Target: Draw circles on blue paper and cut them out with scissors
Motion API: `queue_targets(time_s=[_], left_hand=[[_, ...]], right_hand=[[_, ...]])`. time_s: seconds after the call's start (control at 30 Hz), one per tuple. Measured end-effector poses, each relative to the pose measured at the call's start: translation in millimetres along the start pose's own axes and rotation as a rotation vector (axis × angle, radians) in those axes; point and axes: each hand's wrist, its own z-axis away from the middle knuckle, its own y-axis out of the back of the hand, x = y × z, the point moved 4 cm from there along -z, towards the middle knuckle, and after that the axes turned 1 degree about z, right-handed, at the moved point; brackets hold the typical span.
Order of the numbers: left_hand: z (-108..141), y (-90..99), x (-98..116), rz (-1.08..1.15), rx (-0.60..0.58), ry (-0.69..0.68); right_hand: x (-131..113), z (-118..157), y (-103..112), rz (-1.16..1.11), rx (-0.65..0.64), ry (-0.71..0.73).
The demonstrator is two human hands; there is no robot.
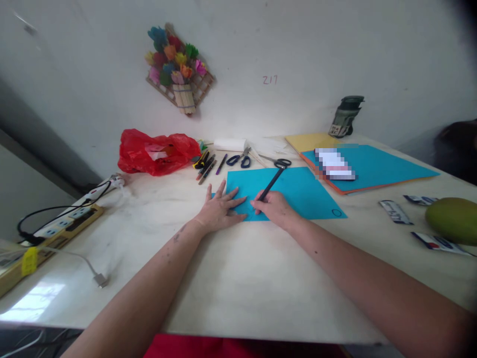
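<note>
A sheet of blue paper point(298, 191) lies on the table, with a small drawn circle near its lower right corner. My left hand point(221, 209) rests flat across the sheet's left edge, fingers spread, holding nothing. In my right hand point(272, 205), fingers closed, is a black marker point(271, 184) slanting up and to the right. Its lower end is by the paper near my left fingertips, where faint marks show; whether the tip touches is hidden by my fingers. Just beyond the sheet lie black-handled scissors point(282, 163) and blue-handled scissors point(238, 160).
Several markers point(207, 169) and a red plastic bag point(156, 154) lie at the back left. More blue paper point(387, 164), bearing a blurred phone point(335, 164), is at the right. A mango point(452, 220) and small packets sit nearer. A power strip point(67, 223) with cables lines the left edge.
</note>
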Motion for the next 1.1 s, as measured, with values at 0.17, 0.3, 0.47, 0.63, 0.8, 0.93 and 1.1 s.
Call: queue_targets(time_s=[0.17, 0.3, 0.47, 0.63, 0.8, 0.93, 1.1], left_hand=[[-0.1, 0.3, 0.2, 0.005, -0.011, 0.01], [-0.3, -0.1, -0.2, 0.003, -0.011, 0.007], [-0.1, 0.1, 0.2, 0.008, -0.011, 0.003], [0.1, 0.1, 0.1, 0.007, -0.013, 0.005], [-0.3, -0.5, 0.0, 0.012, -0.014, 0.002], [-0.5, -0.6, 0.1, 0.017, -0.018, 0.006], [-0.2, -0.5, -0.5, 0.019, -0.017, 0.004]], right_hand=[[0.4, 0.1, 0.0, 0.008, 0.012, -0.017], [1.1, 0.4, -0.4, 0.011, 0.015, -0.028], [2.7, 0.2, -1.6, -0.009, 0.012, -0.015], [2.0, 0.1, -1.0, 0.011, 0.021, -0.02], [1.8, 0.6, -0.4, 0.033, 0.022, -0.021], [2.2, 0.1, -1.2, 0.034, 0.017, -0.011], [1.8, 0.1, -1.6, 0.054, 0.02, -0.004]])
